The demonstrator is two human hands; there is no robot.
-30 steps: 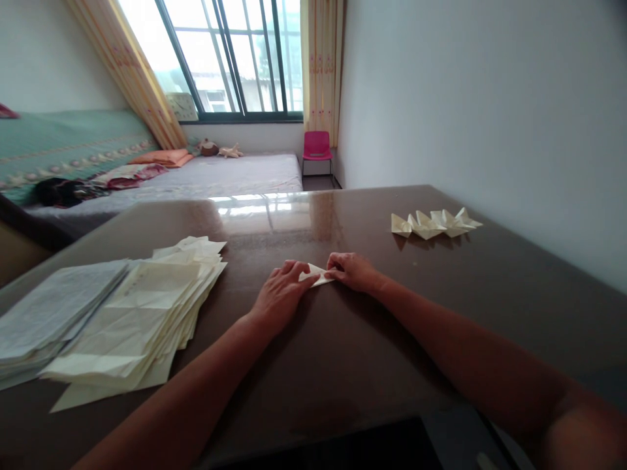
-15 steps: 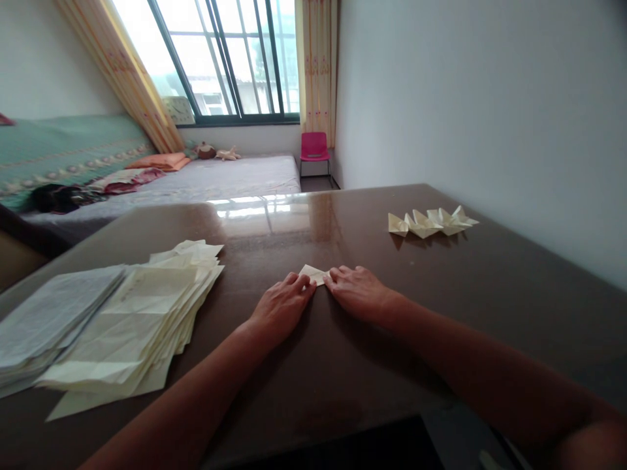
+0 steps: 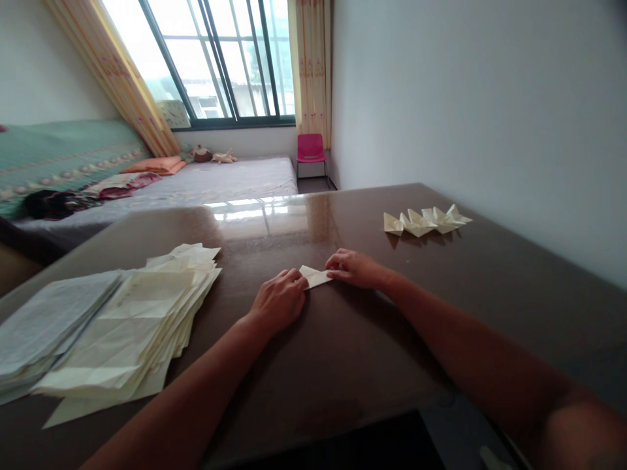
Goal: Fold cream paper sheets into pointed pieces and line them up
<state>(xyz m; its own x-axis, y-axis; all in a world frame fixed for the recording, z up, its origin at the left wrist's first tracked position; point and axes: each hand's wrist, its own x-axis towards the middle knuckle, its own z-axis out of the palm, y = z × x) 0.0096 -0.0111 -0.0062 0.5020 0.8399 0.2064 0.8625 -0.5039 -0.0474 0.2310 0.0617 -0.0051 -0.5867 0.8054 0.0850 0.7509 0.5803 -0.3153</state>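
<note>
A small cream sheet of folded paper [image 3: 316, 277] lies on the brown table between my hands. My left hand [image 3: 281, 297] has its fingers curled together over the paper's left end. At the right end, my right hand [image 3: 355, 267] pinches the paper between thumb and fingers. The middle of the folded paper shows between them, with a pointed flap at its upper left. Parts under the fingertips are hidden.
To the left lie a stack of creased cream sheets [image 3: 142, 313] and a stack of greyish printed sheets [image 3: 53, 320]. A row of folded paper boats [image 3: 426, 220] stands at the back right of the glossy table [image 3: 343, 365], near the white wall.
My right hand first lay flatter along the paper's near edge, then lifted back to a pinch at its right end. My left fingers have drawn slightly left. The view has shifted a little.
</note>
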